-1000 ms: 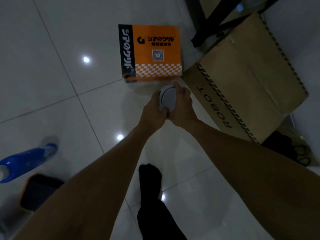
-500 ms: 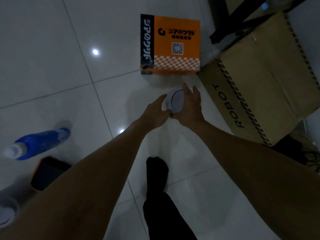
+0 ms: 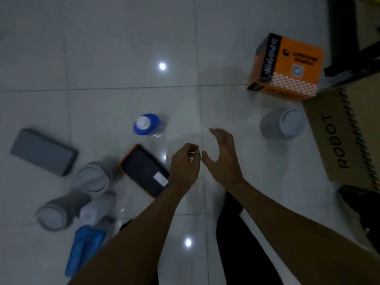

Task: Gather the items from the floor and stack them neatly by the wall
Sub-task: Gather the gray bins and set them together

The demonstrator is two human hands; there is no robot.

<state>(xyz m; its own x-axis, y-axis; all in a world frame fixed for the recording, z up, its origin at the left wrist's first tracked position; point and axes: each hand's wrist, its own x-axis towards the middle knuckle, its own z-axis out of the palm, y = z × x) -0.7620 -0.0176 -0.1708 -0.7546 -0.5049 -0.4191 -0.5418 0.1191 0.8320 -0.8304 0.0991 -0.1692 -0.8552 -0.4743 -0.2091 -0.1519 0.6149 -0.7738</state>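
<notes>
Grey tub [image 3: 282, 124] sits by the cardboard box [image 3: 345, 138]. Both hands hold nothing: left hand [image 3: 185, 167] loosely curled, right hand [image 3: 223, 159] spread. Reaching fast could knock over the blue bottle [image 3: 147, 124].

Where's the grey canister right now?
In the head view, the grey canister lies on the floor at right, just below the orange box and beside the cardboard box.

I'm over white floor tiles [image 3: 115, 48]. An orange box [image 3: 287, 68], grey tub [image 3: 282, 124] and cardboard box [image 3: 341, 140] sit right; blue-capped bottle [image 3: 146, 124], dark case [image 3: 144, 169], grey block [image 3: 44, 152] lie left.
</notes>
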